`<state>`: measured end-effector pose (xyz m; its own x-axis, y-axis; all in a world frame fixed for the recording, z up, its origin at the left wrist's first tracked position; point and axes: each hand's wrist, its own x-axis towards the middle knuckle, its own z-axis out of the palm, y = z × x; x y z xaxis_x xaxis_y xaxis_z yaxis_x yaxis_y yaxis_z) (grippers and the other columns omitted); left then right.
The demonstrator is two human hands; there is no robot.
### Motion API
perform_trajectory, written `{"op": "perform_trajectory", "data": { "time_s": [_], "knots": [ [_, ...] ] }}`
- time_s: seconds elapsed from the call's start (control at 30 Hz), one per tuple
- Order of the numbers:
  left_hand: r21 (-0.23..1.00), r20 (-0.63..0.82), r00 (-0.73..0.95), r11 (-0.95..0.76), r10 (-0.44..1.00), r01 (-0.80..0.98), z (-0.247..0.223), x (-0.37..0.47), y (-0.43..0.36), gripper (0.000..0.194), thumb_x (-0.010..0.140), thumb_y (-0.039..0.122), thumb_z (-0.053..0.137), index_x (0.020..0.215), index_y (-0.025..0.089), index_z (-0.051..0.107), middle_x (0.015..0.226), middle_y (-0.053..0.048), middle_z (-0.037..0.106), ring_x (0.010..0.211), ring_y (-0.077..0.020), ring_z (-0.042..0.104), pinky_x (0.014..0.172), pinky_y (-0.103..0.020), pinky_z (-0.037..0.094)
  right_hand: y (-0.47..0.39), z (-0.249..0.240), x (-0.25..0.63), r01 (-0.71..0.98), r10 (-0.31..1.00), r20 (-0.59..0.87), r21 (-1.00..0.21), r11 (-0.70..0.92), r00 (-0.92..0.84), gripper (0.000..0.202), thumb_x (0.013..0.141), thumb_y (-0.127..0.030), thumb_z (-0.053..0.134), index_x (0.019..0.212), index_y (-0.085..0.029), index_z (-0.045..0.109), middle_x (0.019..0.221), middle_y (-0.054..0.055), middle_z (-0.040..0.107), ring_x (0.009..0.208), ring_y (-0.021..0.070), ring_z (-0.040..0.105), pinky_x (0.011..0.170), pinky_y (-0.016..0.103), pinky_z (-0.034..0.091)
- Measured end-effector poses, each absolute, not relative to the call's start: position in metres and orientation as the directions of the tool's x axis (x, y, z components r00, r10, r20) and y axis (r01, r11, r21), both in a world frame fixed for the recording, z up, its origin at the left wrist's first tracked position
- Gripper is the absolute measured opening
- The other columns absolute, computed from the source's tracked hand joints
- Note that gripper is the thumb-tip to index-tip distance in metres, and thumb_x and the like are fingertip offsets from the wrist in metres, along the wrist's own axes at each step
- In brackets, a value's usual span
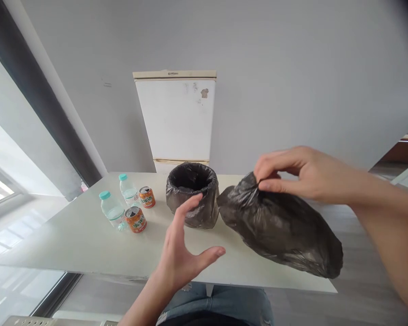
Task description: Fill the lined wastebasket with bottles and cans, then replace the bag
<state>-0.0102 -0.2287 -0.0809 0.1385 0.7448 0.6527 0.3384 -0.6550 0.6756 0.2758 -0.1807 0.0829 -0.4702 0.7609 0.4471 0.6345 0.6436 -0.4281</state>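
A black plastic garbage bag (pixel 282 231) hangs over the right part of the table, pinched near its gathered upper end by my right hand (pixel 289 174). Its lower part slants down to the right, and whatever it may contain is hidden. My left hand (pixel 185 244) is held above the table with thumb and fingers spread, holding nothing. Just beyond it stands a round bin (pixel 193 199) lined with another black bag, folded over the rim. The inside of the bin is dark.
On the left of the white table (pixel 78 240) stand two clear bottles with teal caps, one nearer (pixel 112 210) and one farther (pixel 128 190). Beside them are two orange cans, one nearer (pixel 136 220) and one farther (pixel 147 198). A white refrigerator (pixel 178 120) rises behind the table.
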Motion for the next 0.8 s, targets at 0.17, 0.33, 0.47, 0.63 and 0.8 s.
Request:
{"op": "perform_trajectory", "data": {
  "time_s": [0.17, 0.33, 0.47, 0.63, 0.8],
  "knots": [
    [0.763, 0.623, 0.219, -0.645, 0.750, 0.039, -0.042, 0.031, -0.210, 0.106, 0.058, 0.041, 0.101, 0.148, 0.028, 0.047, 0.144, -0.012, 0.060, 0.133, -0.0358, 0.058, 0.112, -0.049, 0.051, -0.203, 0.068, 0.225, 0.424, 0.583, 0.315, -0.448, 0.787, -0.749, 0.013, 0.093, -0.025, 0.071, 0.085, -0.026, 0.080, 0.094, 0.003, 0.067, 0.076, 0.0136, 0.060, 0.064, 0.027, 0.048],
    [0.749, 0.662, 0.083, -0.653, 0.745, -0.113, -0.055, 0.062, -0.201, 0.044, 0.069, 0.024, 0.088, 0.099, 0.021, 0.056, 0.088, 0.001, 0.066, 0.079, -0.0159, 0.064, 0.067, -0.025, 0.054, -0.211, 0.056, 0.202, 0.341, 0.511, 0.399, -0.424, 0.839, -0.761, 0.022, 0.089, -0.008, 0.067, 0.081, -0.026, 0.078, 0.093, 0.002, 0.062, 0.085, 0.0155, 0.058, 0.072, 0.029, 0.049],
    [0.736, 0.676, 0.064, -0.677, 0.734, -0.020, -0.067, 0.068, -0.200, 0.012, 0.083, 0.012, 0.068, 0.081, 0.019, 0.059, 0.075, 0.001, 0.063, 0.072, -0.0143, 0.061, 0.065, -0.026, 0.050, -0.210, 0.058, 0.206, 0.367, 0.579, 0.420, -0.484, 0.794, -0.699, 0.019, 0.093, -0.013, 0.066, 0.083, -0.026, 0.076, 0.101, 0.003, 0.065, 0.090, 0.0169, 0.062, 0.077, 0.031, 0.052],
    [0.785, 0.603, 0.079, -0.608, 0.794, 0.119, -0.072, 0.071, -0.196, 0.012, 0.093, 0.018, 0.064, 0.081, 0.019, 0.062, 0.087, -0.006, 0.067, 0.082, -0.0202, 0.065, 0.073, -0.033, 0.054, -0.207, 0.058, 0.212, 0.351, 0.662, 0.451, -0.595, 0.723, -0.599, 0.015, 0.097, -0.025, 0.067, 0.084, -0.026, 0.075, 0.108, 0.003, 0.071, 0.094, 0.0189, 0.068, 0.084, 0.035, 0.055],
    [0.819, 0.526, 0.155, -0.547, 0.836, 0.173, -0.081, 0.072, -0.191, 0.017, 0.097, 0.025, 0.063, 0.081, 0.020, 0.070, 0.090, -0.007, 0.074, 0.085, -0.0218, 0.069, 0.082, -0.035, 0.055, -0.209, 0.055, 0.214, 0.227, 0.739, 0.528, -0.727, 0.648, -0.418, 0.016, 0.102, -0.036, 0.062, 0.093, -0.030, 0.073, 0.098, 0.001, 0.077, 0.094, 0.0214, 0.072, 0.084, 0.039, 0.060]
  ]
}}
